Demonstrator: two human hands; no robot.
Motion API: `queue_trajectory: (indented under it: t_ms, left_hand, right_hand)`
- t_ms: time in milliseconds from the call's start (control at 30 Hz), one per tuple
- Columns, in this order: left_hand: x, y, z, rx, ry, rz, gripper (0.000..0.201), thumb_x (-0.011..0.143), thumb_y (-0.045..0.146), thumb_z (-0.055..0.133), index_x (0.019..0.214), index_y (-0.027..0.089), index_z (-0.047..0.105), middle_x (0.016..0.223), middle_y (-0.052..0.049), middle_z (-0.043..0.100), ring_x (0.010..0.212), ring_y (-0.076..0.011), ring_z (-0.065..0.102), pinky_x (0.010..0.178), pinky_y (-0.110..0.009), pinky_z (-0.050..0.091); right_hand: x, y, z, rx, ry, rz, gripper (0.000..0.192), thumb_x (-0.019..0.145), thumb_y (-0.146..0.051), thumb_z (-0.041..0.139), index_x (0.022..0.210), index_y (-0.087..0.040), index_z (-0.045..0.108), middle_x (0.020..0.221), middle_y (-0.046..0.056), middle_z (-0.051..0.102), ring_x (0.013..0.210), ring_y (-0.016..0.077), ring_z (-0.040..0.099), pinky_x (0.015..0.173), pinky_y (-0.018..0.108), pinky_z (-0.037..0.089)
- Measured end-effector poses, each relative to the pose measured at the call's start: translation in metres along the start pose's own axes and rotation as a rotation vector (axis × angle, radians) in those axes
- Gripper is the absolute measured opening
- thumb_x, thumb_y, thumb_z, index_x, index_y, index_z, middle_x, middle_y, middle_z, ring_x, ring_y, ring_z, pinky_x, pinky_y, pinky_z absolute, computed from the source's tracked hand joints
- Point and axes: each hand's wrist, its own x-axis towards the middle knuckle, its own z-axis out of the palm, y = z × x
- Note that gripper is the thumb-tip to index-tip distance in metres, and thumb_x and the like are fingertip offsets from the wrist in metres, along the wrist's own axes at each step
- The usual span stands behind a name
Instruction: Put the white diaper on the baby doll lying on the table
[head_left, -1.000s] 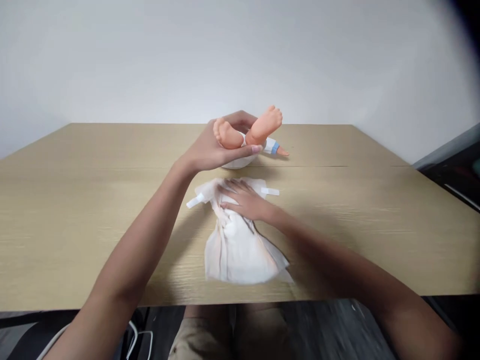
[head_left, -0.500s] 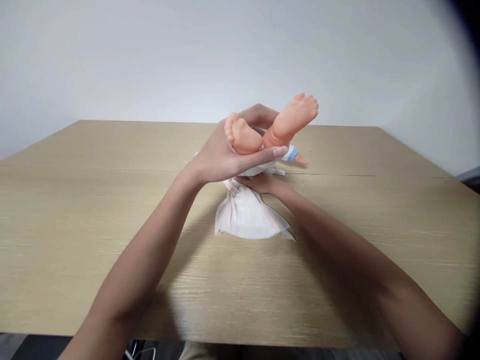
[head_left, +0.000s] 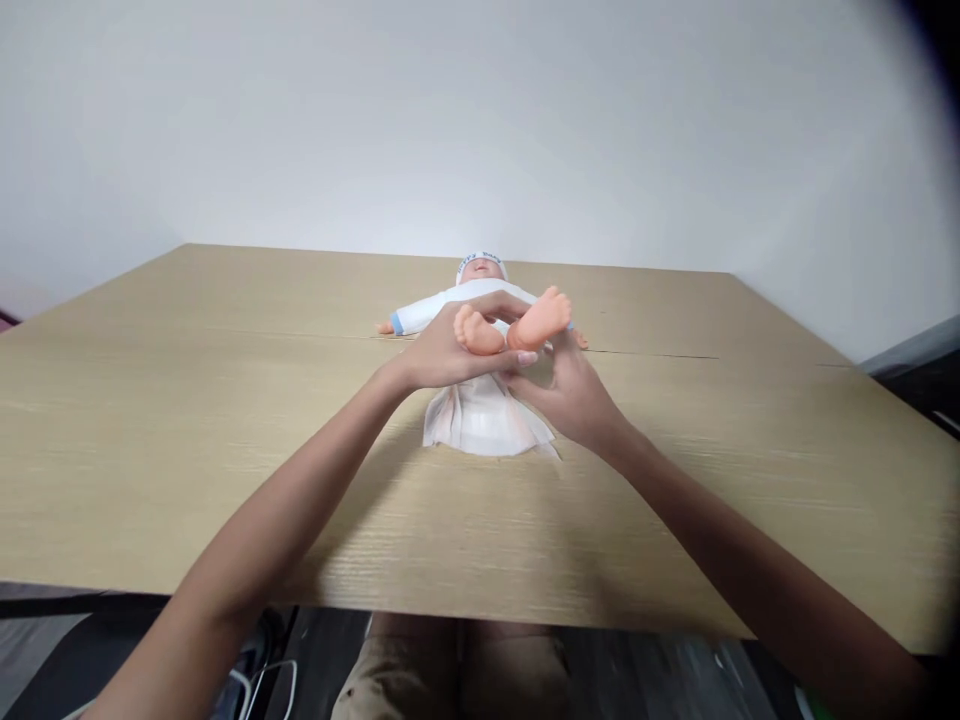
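Note:
A baby doll (head_left: 450,303) in a white suit and cap lies on its back at the far middle of the wooden table (head_left: 187,430). My left hand (head_left: 442,350) is closed around the doll's ankles and holds both bare feet (head_left: 525,322) up off the table. A white diaper (head_left: 480,425) lies spread under the doll's bottom, its near half flat on the table toward me. My right hand (head_left: 566,390) rests beside the doll's hips at the diaper's right edge; its fingers are hidden behind the legs.
A plain white wall stands behind the table. The table's near edge runs across the bottom of the view, with my lap and some white cables (head_left: 270,680) below it. Something dark sits at the far right (head_left: 930,370).
The diaper has slid away from me and under the doll's raised bottom. My right hand moved with it to the doll's hip. The legs were lowered somewhat, and the doll's head and body came into view.

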Motion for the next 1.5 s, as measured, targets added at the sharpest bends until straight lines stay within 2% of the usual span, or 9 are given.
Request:
queue_trajectory:
  t_ms: [267, 433, 600, 1000, 1200, 1267, 1333, 1433, 1500]
  left_hand:
    - [-0.038, -0.012, -0.020, 0.057, -0.192, 0.119, 0.052, 0.091, 0.042, 0.085, 0.140, 0.027, 0.074, 0.144, -0.013, 0.076, 0.136, -0.0295, 0.071, 0.121, -0.049, 0.056]
    - [-0.084, -0.048, -0.040, 0.249, -0.285, 0.119, 0.042, 0.095, 0.035, 0.078, 0.136, 0.027, 0.077, 0.141, -0.014, 0.078, 0.139, -0.0334, 0.070, 0.124, -0.058, 0.053]
    - [-0.116, -0.074, -0.034, 0.297, -0.378, 0.133, 0.060, 0.090, 0.015, 0.074, 0.149, 0.026, 0.072, 0.157, -0.015, 0.071, 0.158, -0.0354, 0.057, 0.131, -0.063, 0.049]
    - [-0.118, -0.080, -0.030, 0.371, -0.464, 0.138, 0.080, 0.087, -0.003, 0.063, 0.159, 0.030, 0.065, 0.167, -0.010, 0.064, 0.167, -0.0305, 0.047, 0.134, -0.059, 0.047]
    - [-0.114, -0.069, -0.030, 0.333, -0.482, 0.055, 0.062, 0.100, 0.006, 0.058, 0.157, 0.030, 0.068, 0.167, -0.011, 0.064, 0.167, -0.0300, 0.047, 0.133, -0.057, 0.047]
    - [-0.112, -0.060, -0.025, 0.345, -0.445, 0.016, 0.046, 0.105, 0.013, 0.054, 0.144, 0.027, 0.074, 0.157, -0.011, 0.071, 0.158, -0.0312, 0.054, 0.129, -0.055, 0.050]
    - [-0.109, -0.050, -0.017, 0.419, -0.414, -0.041, 0.031, 0.108, 0.030, 0.058, 0.133, 0.023, 0.075, 0.146, -0.013, 0.073, 0.147, -0.0348, 0.059, 0.122, -0.054, 0.053]
    - [-0.109, -0.042, 0.000, 0.571, -0.391, -0.100, 0.056, 0.098, 0.062, 0.076, 0.134, 0.020, 0.069, 0.143, -0.016, 0.070, 0.138, -0.0417, 0.056, 0.116, -0.058, 0.053]
    - [-0.110, -0.042, 0.009, 0.644, -0.375, -0.105, 0.063, 0.092, 0.062, 0.081, 0.136, 0.019, 0.066, 0.144, -0.017, 0.068, 0.138, -0.0439, 0.053, 0.116, -0.059, 0.052]
  right_hand:
    - [-0.020, 0.023, -0.013, -0.061, -0.116, -0.161, 0.076, 0.107, -0.035, 0.063, 0.179, -0.031, 0.038, 0.169, 0.011, 0.060, 0.155, 0.0354, 0.058, 0.130, 0.058, 0.050]
    - [-0.047, 0.063, -0.028, -0.234, -0.304, -0.353, 0.057, 0.099, -0.019, 0.054, 0.152, -0.032, 0.072, 0.163, 0.006, 0.066, 0.156, 0.0345, 0.057, 0.129, 0.060, 0.048]
    - [-0.058, 0.089, -0.027, -0.426, -0.371, -0.506, 0.060, 0.097, -0.007, 0.050, 0.147, -0.029, 0.075, 0.168, 0.009, 0.062, 0.160, 0.0321, 0.054, 0.124, 0.056, 0.051]
    - [-0.049, 0.091, -0.032, -0.362, -0.431, -0.520, 0.066, 0.097, 0.006, 0.051, 0.146, -0.030, 0.076, 0.165, 0.009, 0.066, 0.157, 0.0289, 0.059, 0.128, 0.058, 0.055]
    - [-0.046, 0.074, -0.041, -0.293, -0.481, -0.422, 0.051, 0.111, -0.010, 0.048, 0.145, -0.035, 0.076, 0.162, 0.006, 0.067, 0.153, 0.0274, 0.062, 0.127, 0.057, 0.056]
    - [-0.050, 0.063, -0.036, -0.328, -0.464, -0.380, 0.037, 0.116, -0.027, 0.055, 0.148, -0.030, 0.074, 0.159, 0.011, 0.068, 0.151, 0.0319, 0.063, 0.125, 0.059, 0.057]
    - [-0.057, 0.053, -0.027, -0.389, -0.434, -0.355, 0.051, 0.111, -0.050, 0.068, 0.156, -0.024, 0.068, 0.160, 0.017, 0.067, 0.151, 0.0395, 0.061, 0.123, 0.064, 0.056]
    - [-0.070, 0.042, -0.007, -0.485, -0.374, -0.314, 0.080, 0.102, -0.063, 0.078, 0.166, -0.020, 0.058, 0.162, 0.023, 0.063, 0.154, 0.0471, 0.056, 0.123, 0.069, 0.053]
    - [-0.077, 0.038, 0.005, -0.529, -0.331, -0.277, 0.076, 0.104, -0.055, 0.077, 0.168, -0.019, 0.055, 0.160, 0.023, 0.064, 0.154, 0.0475, 0.055, 0.122, 0.068, 0.053]
